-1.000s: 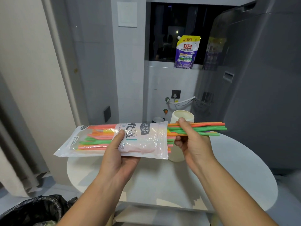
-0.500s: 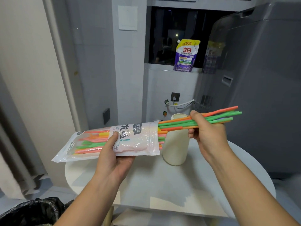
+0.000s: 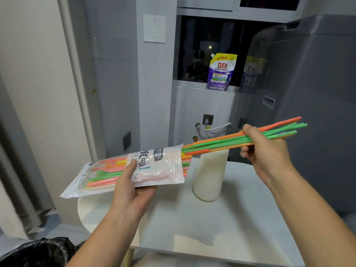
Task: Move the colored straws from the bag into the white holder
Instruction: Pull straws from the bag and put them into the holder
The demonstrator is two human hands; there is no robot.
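My left hand (image 3: 133, 187) holds a clear plastic straw bag (image 3: 158, 166) from below, lying sideways over the table's left part. Orange, green, pink and yellow straws remain inside it. My right hand (image 3: 267, 151) pinches a bunch of orange and green straws (image 3: 221, 140), drawn almost wholly out of the bag's open right end and slanting up to the right. Their near ends sit at the bag mouth. The white holder (image 3: 209, 176), a tall cup, stands on the table just below the pulled bunch; its rim is hidden by the straws.
The round white table (image 3: 221, 234) carries the holder. A grey appliance (image 3: 308, 93) stands at the right. A purple detergent pouch (image 3: 221, 72) rests on the window ledge behind. A black rubbish bag (image 3: 38, 251) lies at the lower left.
My right hand has drawn the bunch further out of the bag, up and to the right. The bag in my left hand has tilted slightly, and the holder's body has come into view.
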